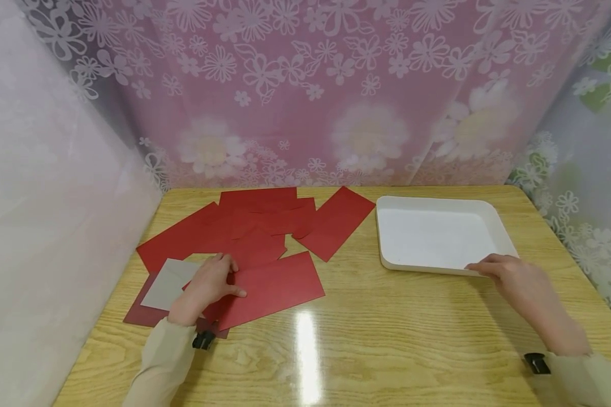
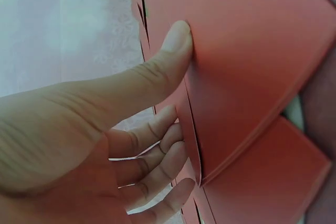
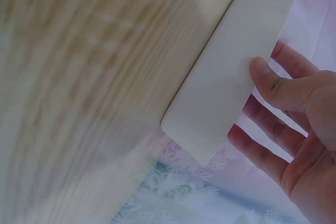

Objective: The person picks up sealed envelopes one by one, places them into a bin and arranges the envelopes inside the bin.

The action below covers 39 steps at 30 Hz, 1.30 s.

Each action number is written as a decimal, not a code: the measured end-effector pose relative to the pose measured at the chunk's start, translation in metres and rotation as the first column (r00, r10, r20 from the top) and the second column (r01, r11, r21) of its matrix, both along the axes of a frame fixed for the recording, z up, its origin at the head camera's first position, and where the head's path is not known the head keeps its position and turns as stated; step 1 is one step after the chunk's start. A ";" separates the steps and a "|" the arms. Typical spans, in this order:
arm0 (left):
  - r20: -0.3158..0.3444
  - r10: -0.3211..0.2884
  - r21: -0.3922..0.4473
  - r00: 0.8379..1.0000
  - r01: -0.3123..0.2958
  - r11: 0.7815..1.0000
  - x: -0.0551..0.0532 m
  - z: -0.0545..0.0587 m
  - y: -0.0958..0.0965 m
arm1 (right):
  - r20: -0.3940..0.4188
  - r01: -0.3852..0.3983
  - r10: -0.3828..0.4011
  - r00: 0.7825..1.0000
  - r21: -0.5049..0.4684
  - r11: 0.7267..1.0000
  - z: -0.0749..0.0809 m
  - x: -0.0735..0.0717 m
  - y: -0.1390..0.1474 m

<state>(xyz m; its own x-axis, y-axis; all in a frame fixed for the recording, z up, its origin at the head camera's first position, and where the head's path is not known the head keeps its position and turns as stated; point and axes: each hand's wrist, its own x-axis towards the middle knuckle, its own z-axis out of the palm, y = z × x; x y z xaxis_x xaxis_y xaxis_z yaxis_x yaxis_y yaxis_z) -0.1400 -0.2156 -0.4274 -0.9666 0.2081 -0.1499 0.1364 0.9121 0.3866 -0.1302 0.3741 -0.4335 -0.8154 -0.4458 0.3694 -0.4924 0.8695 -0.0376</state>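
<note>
Red envelopes lie in a loose, overlapping heap on the left of the table. My left hand (image 1: 209,285) is at the nearest red envelope (image 1: 280,288). In the left wrist view its thumb lies on the face of that envelope (image 2: 252,40), and the curled fingertips meet its edge. My right hand (image 1: 521,288) grips the near right rim of a white tray (image 1: 433,232). In the right wrist view the thumb is on the tray's outer wall (image 3: 215,72), with the other fingers over the rim; their tips are partly hidden.
A pale grey square (image 1: 165,285) lies on a dark red sheet (image 1: 140,314) beside the left hand. Another red envelope (image 1: 338,223) lies between the heap and the tray. The wooden table (image 1: 387,333) meets a floral curtain (image 1: 295,113) at its back edge.
</note>
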 end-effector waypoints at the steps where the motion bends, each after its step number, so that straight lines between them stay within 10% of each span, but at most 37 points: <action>1: 0.002 -0.004 0.000 1.000 0.004 1.000 0.000 0.000 0.000 | -0.003 -0.002 0.002 1.000 -0.001 1.000 0.000 0.001 -0.001; 39: -0.023 -0.042 0.017 0.999 0.043 0.999 -0.001 0.005 -0.006 | -0.049 -0.085 0.085 0.995 -0.013 0.996 0.000 0.023 -0.047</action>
